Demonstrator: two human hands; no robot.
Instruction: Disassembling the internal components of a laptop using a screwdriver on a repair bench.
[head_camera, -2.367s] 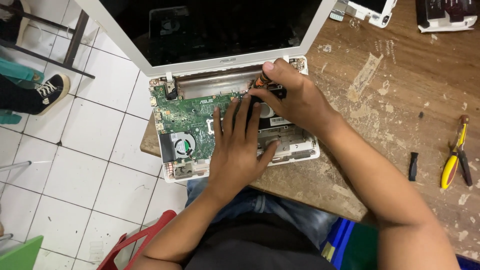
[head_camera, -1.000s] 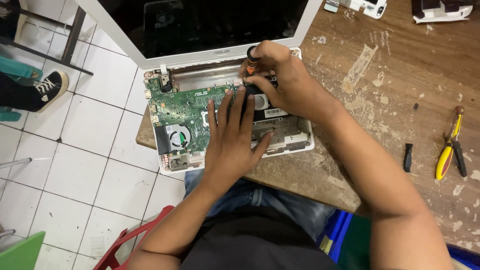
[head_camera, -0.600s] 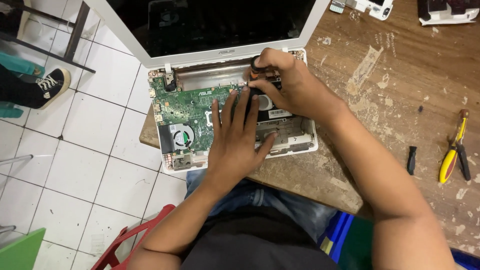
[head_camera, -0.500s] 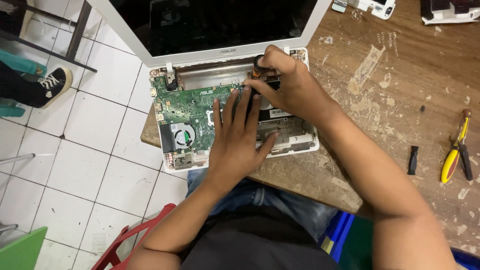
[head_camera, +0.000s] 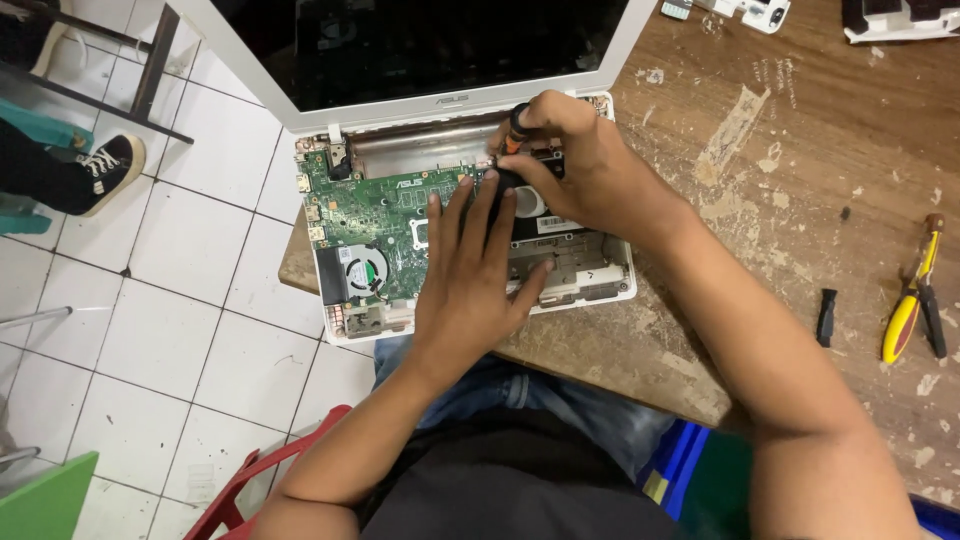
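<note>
The left hand (head_camera: 470, 275) lay spread flat on the opened laptop (head_camera: 400, 240) at the counter's (head_camera: 820, 180) left edge, steadying it, while the right hand (head_camera: 580, 165) pinched a screwdriver (head_camera: 516, 125) upright over the far hinge area.

Left hand (head_camera: 470, 285) lies flat, fingers spread forward; right hand (head_camera: 580, 165) curls in a closed grip, wrist bent inward.

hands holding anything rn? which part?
Right hand grips a screwdriver by its orange-and-black handle, tip down into the opened laptop. Left hand holds nothing; it lies flat on the laptop's internals.
</note>
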